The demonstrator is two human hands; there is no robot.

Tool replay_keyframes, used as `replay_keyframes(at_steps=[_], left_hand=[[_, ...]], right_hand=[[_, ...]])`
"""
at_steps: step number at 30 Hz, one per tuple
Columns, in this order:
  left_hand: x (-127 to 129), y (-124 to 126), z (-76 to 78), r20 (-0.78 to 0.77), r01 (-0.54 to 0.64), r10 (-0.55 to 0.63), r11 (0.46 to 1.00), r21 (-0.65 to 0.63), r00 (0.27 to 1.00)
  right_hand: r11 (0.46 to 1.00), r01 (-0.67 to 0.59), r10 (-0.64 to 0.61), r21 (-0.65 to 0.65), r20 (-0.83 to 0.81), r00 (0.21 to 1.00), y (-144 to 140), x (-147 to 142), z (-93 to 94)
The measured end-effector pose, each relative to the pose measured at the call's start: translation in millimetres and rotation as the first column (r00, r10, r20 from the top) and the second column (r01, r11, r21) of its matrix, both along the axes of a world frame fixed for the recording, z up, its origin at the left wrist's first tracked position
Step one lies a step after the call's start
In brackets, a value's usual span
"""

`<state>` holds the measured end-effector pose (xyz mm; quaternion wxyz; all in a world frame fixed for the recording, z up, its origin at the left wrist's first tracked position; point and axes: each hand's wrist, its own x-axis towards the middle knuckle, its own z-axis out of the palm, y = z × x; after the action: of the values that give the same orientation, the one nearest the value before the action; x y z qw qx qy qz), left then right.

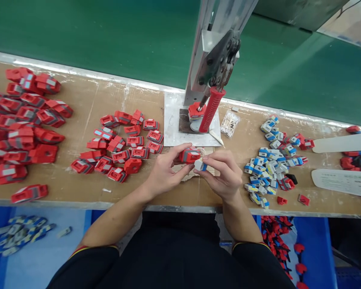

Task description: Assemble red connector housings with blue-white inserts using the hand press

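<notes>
two hands nr bench edge

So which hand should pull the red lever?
Probably the right hand: the red lever hangs nearer it, and it pinches only a small blue-white piece, while the left hand holds the red part.

Workbench (red parts atop)

Bright even overhead light, soft short shadows, mild glare on metal edging, wide-angle bending at edges, slight blur
</notes>
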<state>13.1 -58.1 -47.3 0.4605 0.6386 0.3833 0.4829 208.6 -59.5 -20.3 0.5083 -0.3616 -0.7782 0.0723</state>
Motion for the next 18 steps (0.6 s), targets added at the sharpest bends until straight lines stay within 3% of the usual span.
replay_keyframes(at_steps=[4,8,13,18], left_hand=[[-1,0,-1.3,-0.14,-0.026,0.048,0.988,0.153,0.989],[-4,-1,5.4,-0.224,-0.026,0.085,0.967,0.252,0.971],[-6,-5,12.7,-0.151,0.091,-0.059,0.972,0.217,0.987],[0,-7,6.5,-0.004,-0.007,0.008,0.983,0.182,1.0]], right_hand=[[0.999,0.024,-0.026,0.022,0.106,0.994,2,0,-0.5],[1.0,-0.004,0.002,0.021,0.078,0.997,2,0,-4.8],[0.999,-0.019,0.016,0.049,0.07,0.997,-1,1,-11.1],[0.988,-0.079,0.055,0.131,0.177,0.983,-8,4,-11.6]])
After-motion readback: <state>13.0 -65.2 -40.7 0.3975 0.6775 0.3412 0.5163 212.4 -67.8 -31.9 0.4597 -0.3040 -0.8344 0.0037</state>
